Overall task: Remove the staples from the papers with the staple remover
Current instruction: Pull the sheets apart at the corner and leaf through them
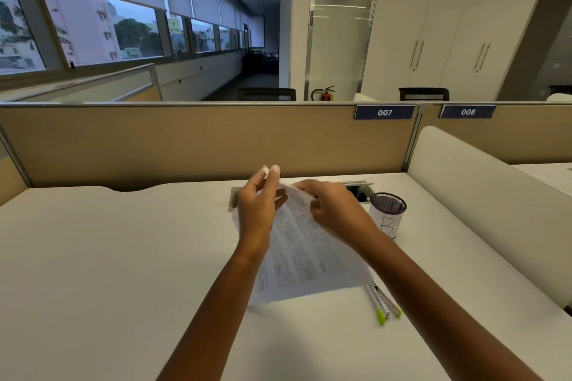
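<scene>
Pinching: my left hand (pixel 257 206) and right hand (pixel 335 210) nip papers (pixel 305 260) beside mesh cup (pixel 387 216)
Staple remover (pixel 382 303): nearer me than cup

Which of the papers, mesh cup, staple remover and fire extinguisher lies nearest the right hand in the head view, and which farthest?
1. Papers, held in the right hand.
2. Mesh cup, just right of it on the desk.
3. Staple remover, nearer the person, by the papers' corner.
4. Fire extinguisher, beyond the partition.

White desk (pixel 108 257), tan partition (pixel 185 142), blinds over windows (pixel 102 25), white cabinets (pixel 448 25), dim corridor.
</scene>
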A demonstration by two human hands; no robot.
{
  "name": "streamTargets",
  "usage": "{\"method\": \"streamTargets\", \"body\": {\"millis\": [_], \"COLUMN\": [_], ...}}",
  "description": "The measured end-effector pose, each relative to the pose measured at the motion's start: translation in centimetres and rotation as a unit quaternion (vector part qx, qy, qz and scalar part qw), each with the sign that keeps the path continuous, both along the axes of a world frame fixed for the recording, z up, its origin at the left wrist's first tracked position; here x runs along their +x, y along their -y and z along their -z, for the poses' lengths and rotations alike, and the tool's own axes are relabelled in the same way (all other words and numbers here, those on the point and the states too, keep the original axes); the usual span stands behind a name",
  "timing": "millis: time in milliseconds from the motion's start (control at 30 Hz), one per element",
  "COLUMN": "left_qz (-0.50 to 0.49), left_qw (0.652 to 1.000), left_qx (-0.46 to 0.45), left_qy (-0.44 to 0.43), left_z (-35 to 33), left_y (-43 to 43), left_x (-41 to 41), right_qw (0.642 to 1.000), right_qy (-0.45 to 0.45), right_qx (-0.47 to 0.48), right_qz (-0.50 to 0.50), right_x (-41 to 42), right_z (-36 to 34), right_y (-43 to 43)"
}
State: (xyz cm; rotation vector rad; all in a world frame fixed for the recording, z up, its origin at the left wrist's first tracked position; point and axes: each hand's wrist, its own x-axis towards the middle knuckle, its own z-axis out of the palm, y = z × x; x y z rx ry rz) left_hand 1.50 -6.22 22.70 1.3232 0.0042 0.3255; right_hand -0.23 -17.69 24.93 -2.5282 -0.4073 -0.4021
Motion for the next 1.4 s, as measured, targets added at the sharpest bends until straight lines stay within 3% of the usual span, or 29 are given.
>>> {"method": "streamTargets", "body": {"millis": [133, 233, 500, 667, 767, 967, 1233, 1400], "left_qz": [-0.058, -0.105, 0.044, 0.037, 0.012, -0.007, 0.022, 0.023], "left_qw": [0.977, 0.956, 0.987, 0.996, 0.998, 0.999, 1.0, 1.0], "left_qx": [0.202, 0.262, 0.14, 0.072, 0.066, 0.035, 0.005, 0.014], "left_qy": [0.025, 0.079, 0.067, 0.04, 0.013, -0.007, -0.012, -0.016], "left_z": [-0.2, -0.2, 0.1, 0.9, 1.4, 1.8, 1.6, 1.1], "left_y": [-1.1, -2.0, -3.2, -2.7, -2.6, -2.3, -2.0, -1.6], "left_x": [0.7, 0.8, 0.3, -0.6, -0.9, -1.4, -2.1, -2.2], "right_qw": [0.999, 0.999, 0.997, 0.972, 0.948, 0.965, 0.963, 0.957], "right_qy": [0.024, 0.022, 0.038, 0.227, 0.314, 0.253, 0.263, 0.276], "right_qx": [-0.02, -0.026, -0.057, -0.059, -0.045, -0.034, -0.019, -0.068], "right_qz": [0.032, 0.005, -0.02, 0.025, 0.001, -0.059, -0.063, -0.061], "right_x": [1.0, 1.7, 2.0, 1.7, 1.1, 0.8, 0.4, 0.5], "right_z": [-1.8, -3.0, -4.2, -2.0, -0.2, 2.3, 2.3, 1.9], "right_y": [1.2, 1.9, 1.5, 0.1, -0.8, -1.8, -2.2, -2.0]}}
